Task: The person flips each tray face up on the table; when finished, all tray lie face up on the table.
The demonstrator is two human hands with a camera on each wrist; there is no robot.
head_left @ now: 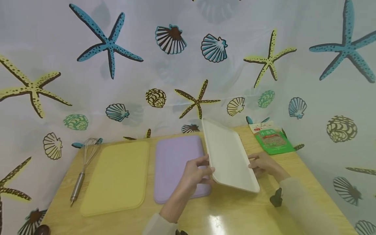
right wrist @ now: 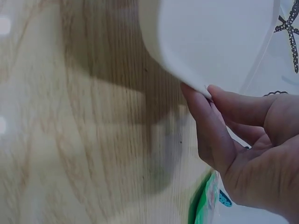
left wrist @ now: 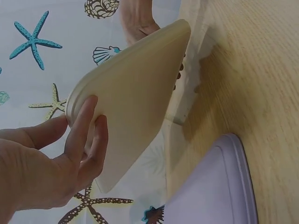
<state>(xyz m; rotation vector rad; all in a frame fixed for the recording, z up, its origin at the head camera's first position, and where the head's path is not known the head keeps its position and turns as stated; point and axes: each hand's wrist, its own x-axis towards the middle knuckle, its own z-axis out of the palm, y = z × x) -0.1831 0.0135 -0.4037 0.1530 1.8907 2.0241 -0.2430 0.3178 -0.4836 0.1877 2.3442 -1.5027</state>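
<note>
White tray [head_left: 230, 153] tilted over a wooden table [head_left: 243, 213].
Left hand [head_left: 196, 171] and right hand [head_left: 264, 164] pinch its opposite edges.

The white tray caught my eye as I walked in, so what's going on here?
A person holds the white tray tilted over the table, the left hand gripping its left edge and the right hand its right edge. Left of it lie a flat purple piece, then a yellow piece, then a whisk. A green packet lies at the back right.
</note>
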